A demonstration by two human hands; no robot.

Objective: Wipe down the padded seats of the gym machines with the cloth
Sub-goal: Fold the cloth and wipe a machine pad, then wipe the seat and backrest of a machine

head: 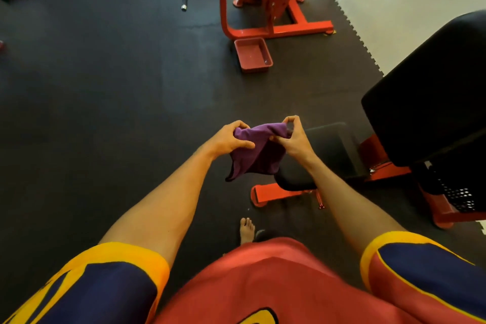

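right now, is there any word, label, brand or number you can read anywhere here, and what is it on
None: no word, number, brand or sign can be read in this view.
The shirt has a yellow shape edged in black at the bottom, cut off by the frame; it cannot be read as text.
The cloth, the black pad, the red machine frame and the tray show no markings.

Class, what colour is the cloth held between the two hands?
Purple, with a dark edge; the cloth shows in the head view.
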